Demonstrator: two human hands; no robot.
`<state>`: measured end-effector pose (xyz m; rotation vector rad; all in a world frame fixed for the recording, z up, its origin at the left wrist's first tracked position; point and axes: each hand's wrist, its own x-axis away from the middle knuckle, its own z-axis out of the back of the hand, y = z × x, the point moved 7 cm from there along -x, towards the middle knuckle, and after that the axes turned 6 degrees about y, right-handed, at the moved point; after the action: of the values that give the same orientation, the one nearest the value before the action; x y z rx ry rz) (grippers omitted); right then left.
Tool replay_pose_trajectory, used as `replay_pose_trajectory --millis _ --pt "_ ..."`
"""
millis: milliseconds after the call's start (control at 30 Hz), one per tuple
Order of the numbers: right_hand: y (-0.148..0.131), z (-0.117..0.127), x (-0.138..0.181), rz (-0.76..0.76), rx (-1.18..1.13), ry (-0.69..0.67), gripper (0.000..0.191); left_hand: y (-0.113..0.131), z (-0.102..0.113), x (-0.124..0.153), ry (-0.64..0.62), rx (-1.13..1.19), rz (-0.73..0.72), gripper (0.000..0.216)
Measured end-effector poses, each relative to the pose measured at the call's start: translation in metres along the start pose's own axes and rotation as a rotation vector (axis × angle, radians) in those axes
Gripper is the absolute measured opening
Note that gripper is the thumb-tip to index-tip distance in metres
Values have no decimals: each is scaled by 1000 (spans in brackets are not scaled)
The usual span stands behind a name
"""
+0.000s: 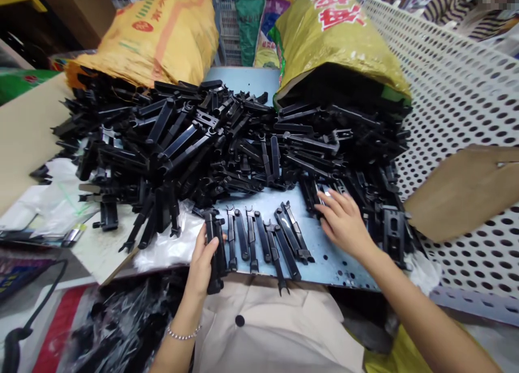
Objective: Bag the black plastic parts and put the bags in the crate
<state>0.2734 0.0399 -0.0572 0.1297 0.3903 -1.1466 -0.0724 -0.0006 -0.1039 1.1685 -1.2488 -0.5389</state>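
My left hand (pixel 201 262) is closed around an upright black plastic part (pixel 212 248) at the table's front edge, with another dark piece close against it. Beside that hand, several long black plastic parts with forked ends (pixel 252 238) lie side by side on the light blue tabletop (pixel 324 248). My right hand (pixel 343 221) rests at the right front of a large pile of similar black parts (pixel 190 140). Its fingers are stretched out, and the fingertips touch the pile's edge. Whether a piece lies under them is partly hidden.
An orange sack (pixel 170 32) and a yellow-green sack (pixel 328 43) lie behind the pile, both open towards it. A white perforated panel (pixel 458 92) borders the right side, with brown cardboard (pixel 462 194) against it. Clear plastic bags (pixel 166 243) lie at the left front.
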Motion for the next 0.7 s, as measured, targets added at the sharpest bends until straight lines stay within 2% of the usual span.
replay_pose_trajectory --millis 67,167,233,300,367,433,500,567,633,700 --pt "-36 0 8 11 -114 -31 41 -3 -7 -2 -18 3 7 79" --pt "-82 -15 26 4 -221 -139 54 -5 -22 -5 -28 3 -8 77" --pt "-91 -21 35 -89 -221 -122 54 -6 -33 -9 -55 3 -24 75" --pt "-89 -21 40 -171 -209 -77 51 -6 -40 -14 -84 -15 -50 70" --pt "-81 -13 43 -180 -219 -36 46 -5 -40 -19 -96 -40 -71 65" --pt "-62 5 48 -203 -199 52 42 -7 -36 -23 -112 -57 -64 63" --pt "-30 30 62 -341 -55 185 40 -10 -31 -25 -123 -70 -49 63" --pt "7 51 86 -562 167 268 45 -12 -25 -25 -109 -94 -53 61" --pt "36 60 109 -716 311 253 54 -14 -21 -25 -85 -105 -63 59" --pt "51 64 123 -754 336 239 57 -14 -20 -23 -79 -90 -57 58"
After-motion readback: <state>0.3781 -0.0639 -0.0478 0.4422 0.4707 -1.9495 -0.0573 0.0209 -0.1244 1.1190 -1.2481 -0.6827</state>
